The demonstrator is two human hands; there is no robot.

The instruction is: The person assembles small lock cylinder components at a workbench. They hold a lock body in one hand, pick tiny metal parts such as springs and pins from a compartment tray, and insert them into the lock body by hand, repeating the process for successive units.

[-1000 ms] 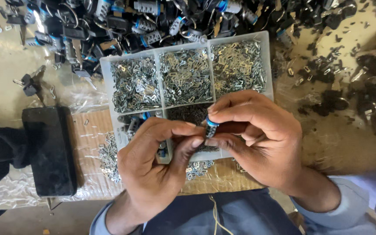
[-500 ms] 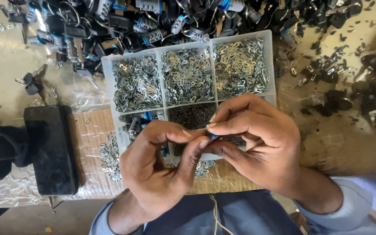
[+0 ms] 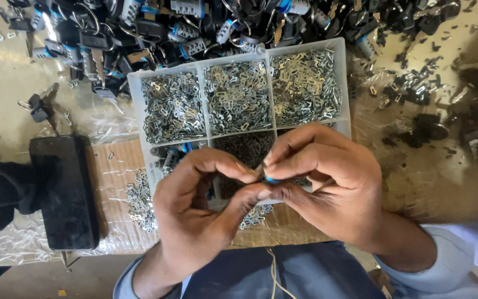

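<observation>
Nearest the camera, the left hand [image 3: 195, 216] and the right hand [image 3: 327, 182] are brought together over the near edge of a compartment tray [image 3: 136, 111]. A small blue-tipped part [image 3: 271, 179] is pinched between the fingertips of both hands, thumb and forefinger closed on it from each side; most of it is hidden by the fingers. Below the hands, loose metal clips [image 3: 139, 202] are scattered on a plastic-covered board [image 3: 112, 166], just beside the tray's near left corner. A black phone [image 3: 65, 191] is laid flat on the worktop [image 3: 6, 94], well to the left of the hands. Beyond the hands, three far compartments are filled with silver metal clips [image 3: 239, 97], and a darker fill is seen in the middle near compartment. Farthest off, a heap of black and blue lock parts [image 3: 156, 27] is spread along the tray's far side.
</observation>
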